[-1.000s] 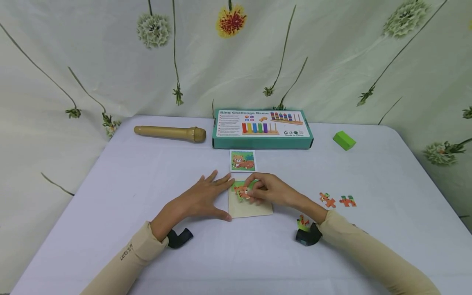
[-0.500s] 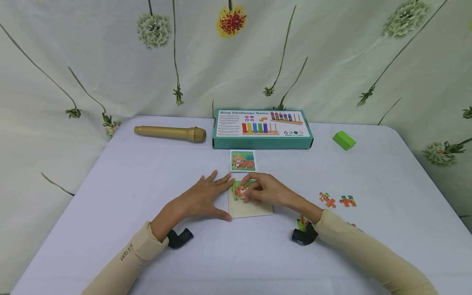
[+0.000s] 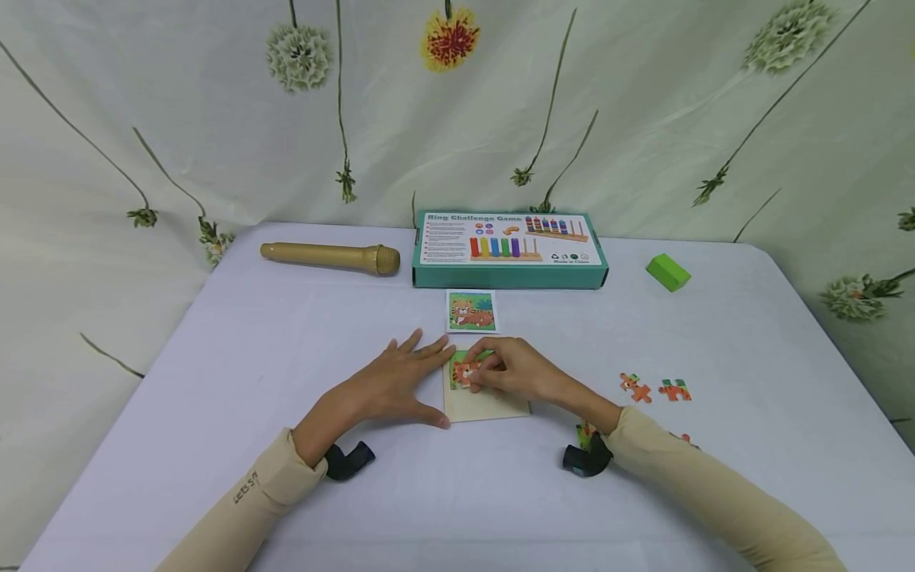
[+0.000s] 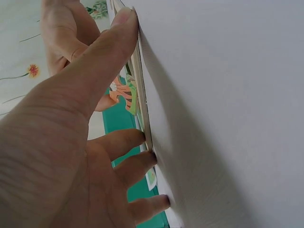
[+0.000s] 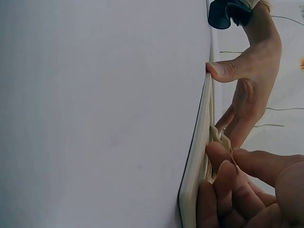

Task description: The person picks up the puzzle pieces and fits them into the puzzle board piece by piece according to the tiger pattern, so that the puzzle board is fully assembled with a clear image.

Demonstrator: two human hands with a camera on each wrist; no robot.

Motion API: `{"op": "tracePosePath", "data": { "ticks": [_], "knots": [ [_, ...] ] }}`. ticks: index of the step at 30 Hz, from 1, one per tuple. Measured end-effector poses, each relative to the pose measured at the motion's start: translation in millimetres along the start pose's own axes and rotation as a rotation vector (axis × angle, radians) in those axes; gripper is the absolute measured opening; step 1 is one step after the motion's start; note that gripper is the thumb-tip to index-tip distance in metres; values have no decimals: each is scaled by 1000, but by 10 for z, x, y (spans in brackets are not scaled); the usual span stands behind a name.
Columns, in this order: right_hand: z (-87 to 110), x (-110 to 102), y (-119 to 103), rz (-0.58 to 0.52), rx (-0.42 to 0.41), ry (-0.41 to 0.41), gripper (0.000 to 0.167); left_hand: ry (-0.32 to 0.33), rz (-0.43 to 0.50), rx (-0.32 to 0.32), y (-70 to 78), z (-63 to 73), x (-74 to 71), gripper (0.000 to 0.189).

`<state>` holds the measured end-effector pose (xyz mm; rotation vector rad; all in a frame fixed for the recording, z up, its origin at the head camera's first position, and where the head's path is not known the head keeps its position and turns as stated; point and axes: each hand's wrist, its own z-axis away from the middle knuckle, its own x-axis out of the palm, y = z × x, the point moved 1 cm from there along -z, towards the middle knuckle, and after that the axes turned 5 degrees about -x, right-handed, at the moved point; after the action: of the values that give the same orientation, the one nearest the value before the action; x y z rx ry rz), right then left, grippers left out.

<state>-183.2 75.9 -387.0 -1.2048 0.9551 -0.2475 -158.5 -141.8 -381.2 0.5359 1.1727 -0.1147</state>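
A shallow wooden puzzle board (image 3: 486, 408) lies mid-table, with a tiger-face puzzle piece (image 3: 466, 373) over its upper left part. My right hand (image 3: 518, 369) pinches this piece between thumb and fingers, covering part of it. In the left wrist view the orange-striped piece (image 4: 127, 95) is tilted at the board's rim. My left hand (image 3: 400, 385) is spread at the board's left edge, thumb at the lower corner and fingertips at the upper one. Just beyond the board lies a tiger picture card (image 3: 472, 311).
Loose puzzle pieces lie on the right: one (image 3: 635, 388), another (image 3: 674, 390), and others partly hidden by the right forearm. Behind stand a teal game box (image 3: 509, 276), a gold toy microphone (image 3: 322, 257) and a green block (image 3: 668, 272). Black camera mounts (image 3: 349, 461) hang at the wrists.
My right hand has shifted slightly left with the puzzle piece, which now sits straighter over the board's upper left. The left hand has stayed in place.
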Motion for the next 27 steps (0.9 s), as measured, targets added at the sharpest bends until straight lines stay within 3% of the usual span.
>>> {"op": "tracePosePath", "data": {
  "ticks": [10,27],
  "knots": [
    [2,7,-2,196,-84,20,16,-2,9,4,-1,6,-6,106],
    [5,21,-18,311,-102,17,15,8,4,10,-5,4,-13,105]
  ]
}}
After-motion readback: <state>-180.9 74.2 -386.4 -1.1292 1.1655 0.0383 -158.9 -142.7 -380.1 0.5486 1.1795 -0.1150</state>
